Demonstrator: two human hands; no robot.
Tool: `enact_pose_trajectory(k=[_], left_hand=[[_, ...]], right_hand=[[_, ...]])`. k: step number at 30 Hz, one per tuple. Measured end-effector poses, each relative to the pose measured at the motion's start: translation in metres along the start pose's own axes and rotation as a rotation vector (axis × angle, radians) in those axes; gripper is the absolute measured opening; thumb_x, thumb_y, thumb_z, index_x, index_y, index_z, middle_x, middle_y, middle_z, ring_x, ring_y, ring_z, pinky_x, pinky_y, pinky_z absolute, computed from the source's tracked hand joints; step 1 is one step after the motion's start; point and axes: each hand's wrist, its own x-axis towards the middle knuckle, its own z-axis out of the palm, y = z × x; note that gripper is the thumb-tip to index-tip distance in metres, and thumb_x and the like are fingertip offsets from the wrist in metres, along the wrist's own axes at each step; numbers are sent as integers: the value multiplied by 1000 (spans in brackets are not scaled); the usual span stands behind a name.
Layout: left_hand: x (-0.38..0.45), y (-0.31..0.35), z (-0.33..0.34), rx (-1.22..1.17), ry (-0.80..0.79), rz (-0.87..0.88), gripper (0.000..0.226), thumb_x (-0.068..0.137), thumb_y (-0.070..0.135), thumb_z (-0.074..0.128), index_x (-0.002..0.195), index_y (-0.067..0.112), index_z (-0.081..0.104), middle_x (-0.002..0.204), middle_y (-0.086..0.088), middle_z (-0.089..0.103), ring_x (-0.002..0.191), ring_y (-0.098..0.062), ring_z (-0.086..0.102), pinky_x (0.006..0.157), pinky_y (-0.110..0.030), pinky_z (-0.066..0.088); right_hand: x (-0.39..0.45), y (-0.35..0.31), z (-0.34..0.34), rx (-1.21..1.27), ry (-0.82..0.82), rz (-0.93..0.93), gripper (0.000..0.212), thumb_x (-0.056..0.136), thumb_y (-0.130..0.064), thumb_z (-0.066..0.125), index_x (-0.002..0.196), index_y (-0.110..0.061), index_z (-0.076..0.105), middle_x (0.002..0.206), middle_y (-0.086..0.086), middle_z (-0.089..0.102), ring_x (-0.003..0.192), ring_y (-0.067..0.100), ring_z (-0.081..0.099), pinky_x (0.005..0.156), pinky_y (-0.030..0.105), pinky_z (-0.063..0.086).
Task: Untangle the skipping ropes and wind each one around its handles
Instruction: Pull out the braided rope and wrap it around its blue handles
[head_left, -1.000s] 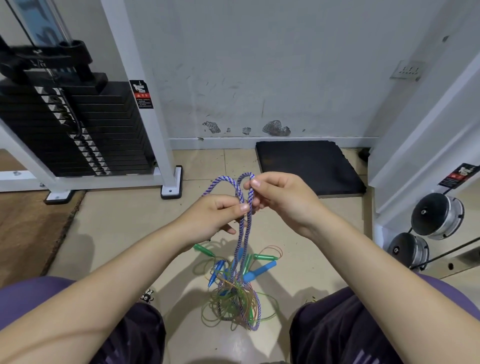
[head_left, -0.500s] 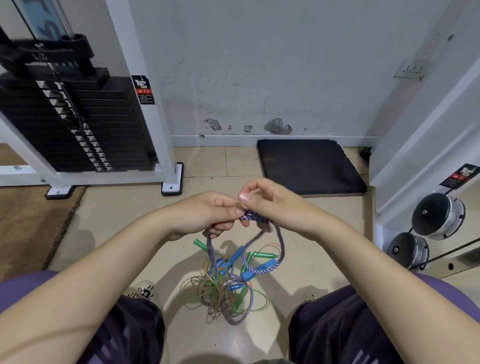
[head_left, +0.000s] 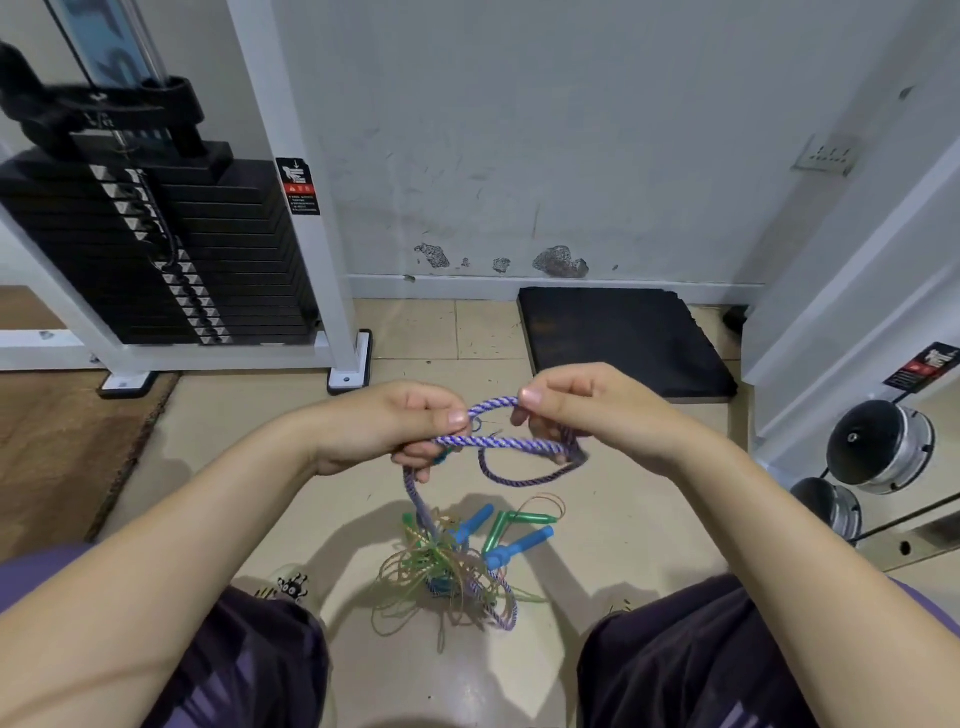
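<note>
A purple-and-white braided skipping rope (head_left: 501, 442) stretches between my two hands above the floor. My left hand (head_left: 400, 423) pinches one part of it with thumb and fingers. My right hand (head_left: 582, 408) pinches the loop's other side, about a hand's width away. One strand drops from my left hand into a tangle of thin green and orange ropes (head_left: 441, 577) on the floor between my knees. Blue handles (head_left: 519, 545) and green handles (head_left: 524, 518) lie in that tangle. Something green shows inside my left fist, too hidden to identify.
A white weight-stack machine (head_left: 171, 260) stands at the back left. A black mat (head_left: 623, 340) lies by the wall. Chrome dumbbells (head_left: 878, 447) sit on a rack at the right. A brown mat (head_left: 62, 441) covers the floor at the left.
The rope loop stood upright above my hands a second ago; it has dropped, and my hands have moved apart, stretching a section of rope sideways between them.
</note>
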Motion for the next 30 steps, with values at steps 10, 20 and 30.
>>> enact_pose_trajectory(k=[10,20,30], left_hand=[[12,-3,12,2,155,75,15,96,21,54,105,12,46,66,3,51,61,-14,43,60,-20,41],[2,-6,-6,103,-36,18,29,96,29,54,110,5,61,96,-10,71,97,-25,63,104,-53,40],[4,-4,7,111,53,37,25,99,32,52,79,20,61,57,6,37,53,-13,30,58,-27,34]], right_hand=[[4,1,36,-8,-253,79,10,91,-29,68,87,-20,71,58,1,56,55,14,50,61,26,41],[10,0,16,445,-60,-92,28,95,-32,54,75,-12,60,52,-5,23,46,8,15,45,20,18],[-1,2,-2,133,-62,17,42,87,-44,65,88,-2,64,58,7,57,49,21,50,52,24,42]])
